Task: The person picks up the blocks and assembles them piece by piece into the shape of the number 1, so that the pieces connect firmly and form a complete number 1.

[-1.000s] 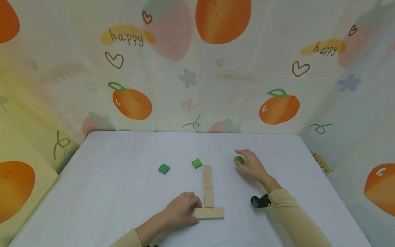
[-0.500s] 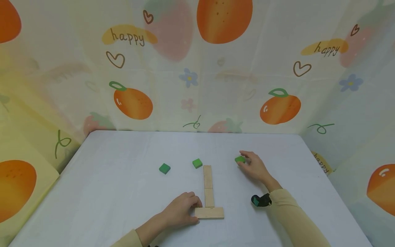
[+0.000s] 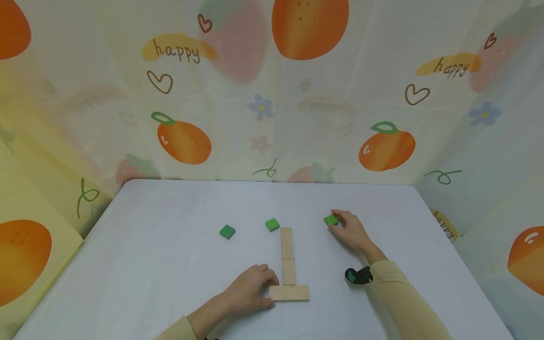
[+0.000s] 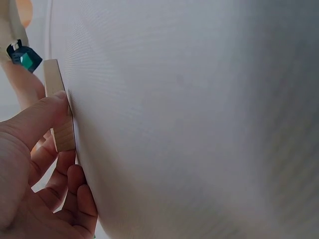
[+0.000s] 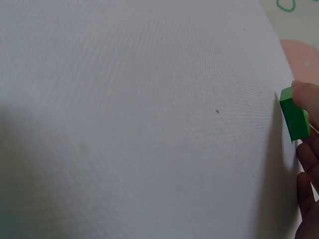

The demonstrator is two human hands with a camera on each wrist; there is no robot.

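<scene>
Near the table's front, my left hand [image 3: 250, 289] pinches the left end of a crosswise wooden block [image 3: 292, 293]. The left wrist view shows the thumb on this wooden block [image 4: 64, 133], fingers at its other side. Two more wooden blocks, a nearer one [image 3: 288, 272] and a farther one [image 3: 286, 242], lie end to end behind it in a line. At the right, my right hand [image 3: 349, 232] pinches a small green block [image 3: 330, 220] between thumb and fingers. The right wrist view has that green block [image 5: 295, 117] at its right edge, partly covered by the thumb.
A light green block [image 3: 272, 225] lies just left of the far end of the wooden line. Farther left is a darker green block [image 3: 227, 232]. All rest on a white-covered table [image 3: 148, 245], with a fruit-printed cloth [image 3: 297, 118] behind it.
My right hand's fingers have drawn back and closed in on the green block, which stays about where it was. The left hand and the wooden blocks have not visibly moved.
</scene>
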